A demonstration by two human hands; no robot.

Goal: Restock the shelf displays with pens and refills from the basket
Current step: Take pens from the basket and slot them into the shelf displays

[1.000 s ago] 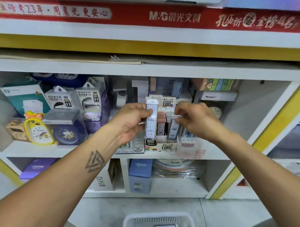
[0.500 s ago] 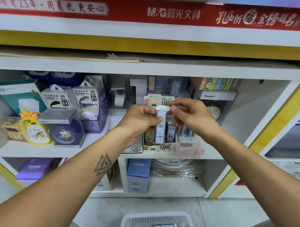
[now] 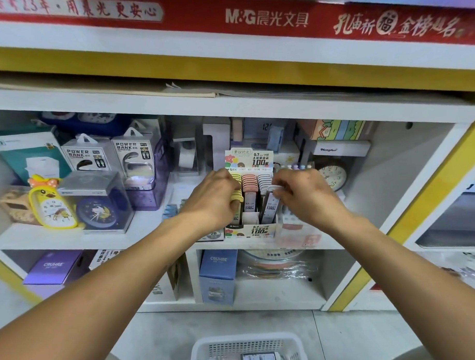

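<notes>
A cardboard display box (image 3: 255, 229) of 0.7 mm lead refills stands at the front of the middle shelf, with yellow, pink and white rows of cases. My left hand (image 3: 211, 201) is curled on the front of the yellow refill cases (image 3: 236, 180). A pink-capped case (image 3: 249, 202) stands free in the middle row. My right hand (image 3: 305, 195) pinches the white cap of a refill case (image 3: 271, 205) that leans in the right row. The white basket (image 3: 210, 347) sits on the floor below, with a dark refill case (image 3: 260, 358) and others inside.
Boxed clocks (image 3: 101, 203), a yellow duck clock (image 3: 52, 203) and power bank packs (image 3: 134, 159) fill the shelf's left side. A round clock (image 3: 333, 175) stands behind my right hand. Blue and purple boxes (image 3: 217, 274) sit on the lower shelf. A yellow-edged post (image 3: 420, 200) borders the right.
The tall case that both hands held above the box now stands in the middle row. My left hand moved to the yellow row, and my right hand went lower onto the right-row case.
</notes>
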